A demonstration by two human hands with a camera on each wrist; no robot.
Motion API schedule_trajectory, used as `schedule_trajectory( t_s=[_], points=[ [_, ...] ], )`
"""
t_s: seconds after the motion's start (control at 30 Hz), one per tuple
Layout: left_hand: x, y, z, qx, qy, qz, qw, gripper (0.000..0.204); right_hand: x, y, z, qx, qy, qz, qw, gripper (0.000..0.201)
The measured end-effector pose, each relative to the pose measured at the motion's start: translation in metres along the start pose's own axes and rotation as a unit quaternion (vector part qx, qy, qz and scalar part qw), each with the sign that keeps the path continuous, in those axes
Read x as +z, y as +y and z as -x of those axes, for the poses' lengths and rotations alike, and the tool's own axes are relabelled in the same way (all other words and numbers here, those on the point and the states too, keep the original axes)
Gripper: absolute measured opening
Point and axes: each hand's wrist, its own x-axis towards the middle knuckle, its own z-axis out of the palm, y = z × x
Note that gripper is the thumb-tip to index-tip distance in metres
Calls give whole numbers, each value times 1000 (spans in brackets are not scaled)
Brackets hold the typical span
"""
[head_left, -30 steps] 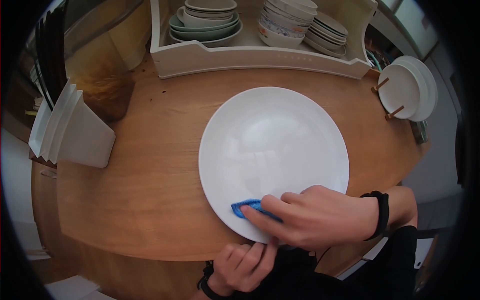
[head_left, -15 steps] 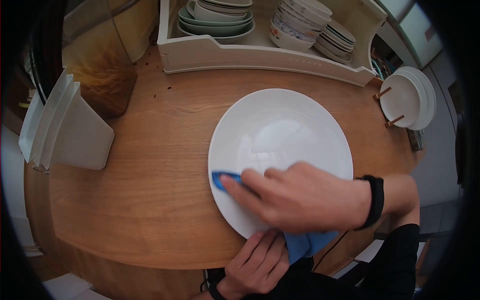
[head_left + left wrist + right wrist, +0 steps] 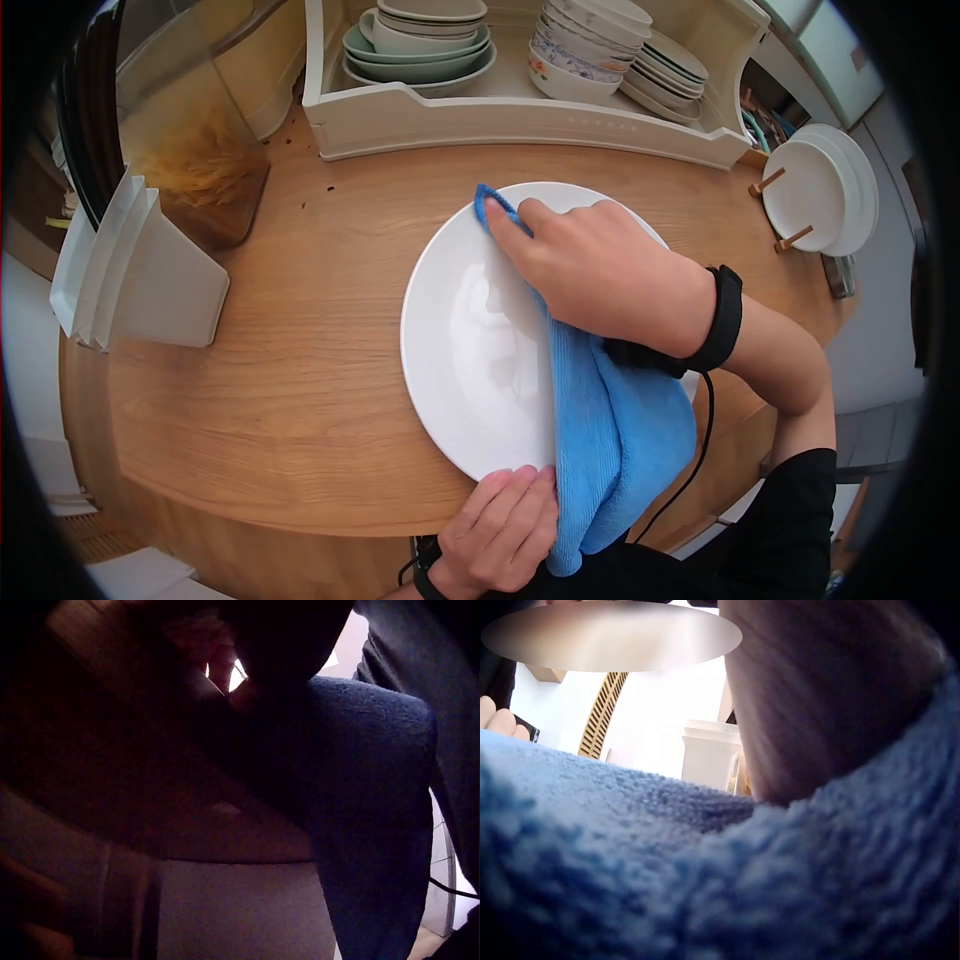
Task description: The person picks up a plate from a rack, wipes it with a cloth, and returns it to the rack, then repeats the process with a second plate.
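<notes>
A large white plate lies on the wooden table with its near rim by the table's front edge. My right hand is over the plate's far part, gripping a blue cloth whose corner pokes out past the thumb. From there the cloth drapes down over the plate's right side and hangs off the front edge. My left hand holds the near rim, fingers on top, just left of the cloth. The left wrist view is dark, with the hanging cloth at right. Blue fabric fills the lower right wrist view.
Behind the plate stands a white rack with stacked bowls and dishes. White nested containers and a clear bin are at left. Plates in a wooden holder stand at right. A black cable hangs beside the cloth.
My right hand has moved with the cloth from the plate's near left part, up along the left side, to its far rim. More of the cloth is spread out. My left hand stays at the near rim.
</notes>
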Motion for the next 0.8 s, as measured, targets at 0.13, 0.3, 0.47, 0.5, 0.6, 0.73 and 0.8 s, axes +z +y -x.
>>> schedule_trajectory(
  t_s=[0.13,0.3,0.47,0.5,0.6,0.73,0.8],
  points=[
    [2,0,-1,13,10,-19,1000,17,5,14,13,52,-16,15,998,58],
    [1,0,1,-10,4,5,1000,14,6,25,39,76,6,37,996,39],
    [2,5,0,-18,9,-7,1000,17,3,36,68,127,-52,-26,990,50],
    [3,6,-1,-22,20,-12,1000,18,3,38,75,131,-49,-28,990,50],
    [2,8,-1,-24,16,-14,999,19,1,45,91,120,-42,-64,990,48],
    [4,10,-1,-28,18,-28,999,25,-7,57,111,78,-60,-128,987,46],
    [2,9,-3,-23,9,-30,999,27,-15,61,120,70,-77,-154,983,46]
  ],
)
